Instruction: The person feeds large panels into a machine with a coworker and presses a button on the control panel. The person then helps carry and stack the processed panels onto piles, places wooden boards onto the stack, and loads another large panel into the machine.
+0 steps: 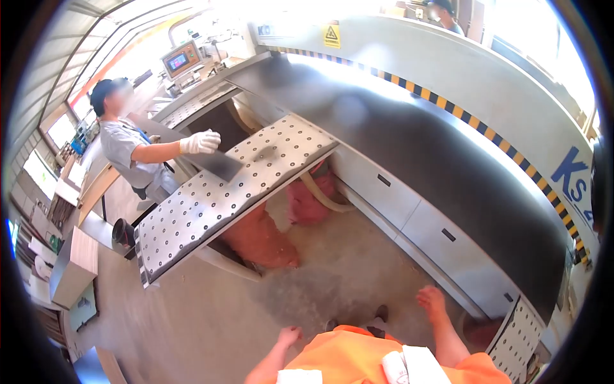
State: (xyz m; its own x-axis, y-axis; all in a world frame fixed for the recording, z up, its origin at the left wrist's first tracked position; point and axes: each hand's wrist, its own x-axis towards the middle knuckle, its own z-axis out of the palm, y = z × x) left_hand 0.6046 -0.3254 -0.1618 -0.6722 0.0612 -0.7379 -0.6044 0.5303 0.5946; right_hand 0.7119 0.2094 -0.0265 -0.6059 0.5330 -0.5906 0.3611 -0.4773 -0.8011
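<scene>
A large machine (pixel 422 224) runs from the top to the lower right, its black bed (pixel 448 160) under a pale beam (pixel 480 73). The beam's yellow and black striped edge (pixel 448 105) presumably warns people off the gap below. From its front juts a long dotted table (pixel 233 192), likely set at bed height so that wide sheets lie level. A co-worker (pixel 131 137) stands on the table's far side. Beneath it slump an orange sack (pixel 259 240) and a redder sack (pixel 313 195) beside a pale hose (pixel 326 195), perhaps placed there to catch dust. A dark board (pixel 224 166) lies partly over the table, the co-worker's gloved hand (pixel 201 142) at it; whether that hand grips or merely steadies the board cannot be told.

The person in orange stands facing the machine with both bare hands low and well apart. The right hand (pixel 432 299) is nearer the machine's front, seemingly not touching it, forearm reaching forward and fingers loosely bent around nothing. The left hand (pixel 291 335) hangs over the floor, elbow out, fingers relaxed and half curled, with nothing visible in it.
</scene>
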